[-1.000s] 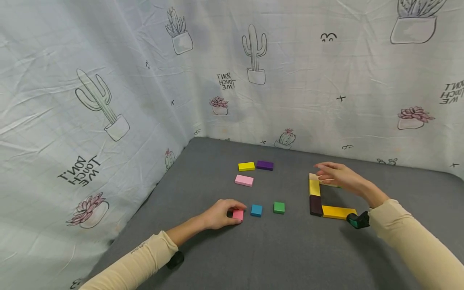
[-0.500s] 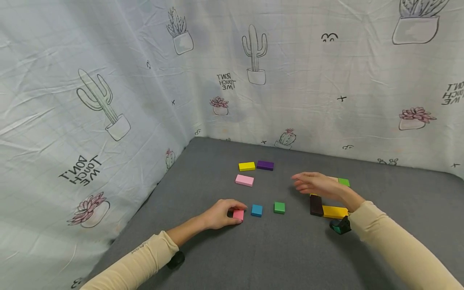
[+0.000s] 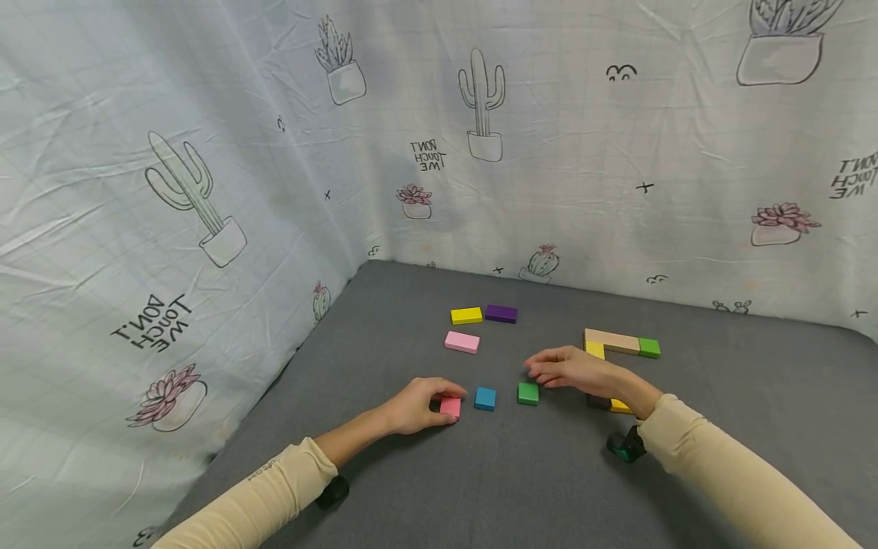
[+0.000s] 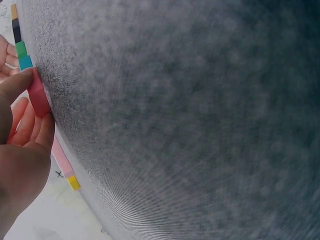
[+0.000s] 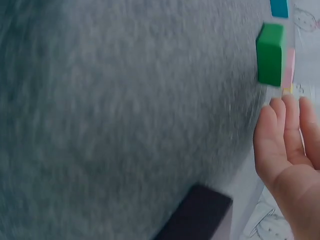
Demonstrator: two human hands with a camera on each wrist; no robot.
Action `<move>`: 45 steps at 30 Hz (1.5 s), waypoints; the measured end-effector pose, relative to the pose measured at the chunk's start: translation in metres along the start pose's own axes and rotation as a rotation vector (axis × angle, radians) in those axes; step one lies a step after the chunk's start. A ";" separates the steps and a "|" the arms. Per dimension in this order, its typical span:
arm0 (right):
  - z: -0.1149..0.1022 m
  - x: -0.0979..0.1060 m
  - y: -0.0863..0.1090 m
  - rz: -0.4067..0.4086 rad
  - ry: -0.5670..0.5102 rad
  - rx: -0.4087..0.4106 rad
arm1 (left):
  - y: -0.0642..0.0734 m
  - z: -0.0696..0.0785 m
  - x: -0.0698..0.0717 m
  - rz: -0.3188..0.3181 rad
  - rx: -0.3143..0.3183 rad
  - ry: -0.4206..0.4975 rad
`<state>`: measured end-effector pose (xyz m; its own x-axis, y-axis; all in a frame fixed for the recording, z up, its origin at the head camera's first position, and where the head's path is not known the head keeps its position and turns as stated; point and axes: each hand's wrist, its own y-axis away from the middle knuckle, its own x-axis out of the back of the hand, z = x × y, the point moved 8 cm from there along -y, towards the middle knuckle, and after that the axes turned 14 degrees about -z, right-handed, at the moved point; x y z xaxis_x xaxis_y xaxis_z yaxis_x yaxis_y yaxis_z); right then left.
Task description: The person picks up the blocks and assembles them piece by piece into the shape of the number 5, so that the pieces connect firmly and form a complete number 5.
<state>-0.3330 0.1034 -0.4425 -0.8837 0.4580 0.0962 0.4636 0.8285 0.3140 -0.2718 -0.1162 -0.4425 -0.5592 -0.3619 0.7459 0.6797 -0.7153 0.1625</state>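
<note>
My left hand (image 3: pixel 416 406) pinches a small coral-pink block (image 3: pixel 450 407) between thumb and fingers, low at the grey tabletop. The left wrist view shows the thumb on one end of this pink block (image 4: pixel 39 94) and fingertips at the other. Just to its right lies a blue block (image 3: pixel 485 399), then a green block (image 3: pixel 528 393). My right hand (image 3: pixel 572 369) hovers beside and behind the green block, fingers extended and holding nothing. In the right wrist view its fingertips point toward the green block (image 5: pixel 271 55), with a gap between.
Behind lie a light pink block (image 3: pixel 463 341), a yellow block (image 3: pixel 466 316) and a purple block (image 3: pixel 501 313). Under and beyond the right hand, joined blocks form an angular outline, including a tan block (image 3: pixel 617 341) and a bright green block (image 3: pixel 648 348). A patterned cloth (image 3: pixel 583 152) hangs behind the table.
My right hand has moved left and toward the front, from above the joined blocks to beside the green block. My left hand has stayed on the coral-pink block.
</note>
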 end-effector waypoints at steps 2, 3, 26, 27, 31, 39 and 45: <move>-0.002 -0.003 -0.001 0.012 0.041 0.000 | 0.000 0.000 0.000 0.002 -0.008 -0.002; -0.003 -0.005 -0.002 0.021 0.072 -0.002 | 0.000 0.000 0.000 0.004 -0.014 -0.005; -0.014 -0.023 -0.014 0.085 0.534 0.066 | 0.000 0.000 0.000 0.009 -0.020 -0.017; -0.014 -0.024 -0.014 0.095 0.558 0.064 | 0.000 0.001 0.000 0.011 -0.025 -0.020; -0.015 -0.026 -0.015 0.137 0.638 0.052 | -0.001 0.000 0.000 0.007 -0.022 -0.018; -0.016 -0.024 -0.013 0.181 0.584 0.022 | 0.000 0.001 -0.001 0.006 -0.009 -0.026; -0.021 -0.017 -0.004 0.186 0.423 0.039 | 0.000 0.001 -0.001 0.008 -0.015 -0.027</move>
<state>-0.3217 0.0857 -0.4260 -0.7299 0.4354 0.5270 0.6119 0.7598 0.2198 -0.2709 -0.1153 -0.4421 -0.5407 -0.3514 0.7643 0.6767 -0.7215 0.1470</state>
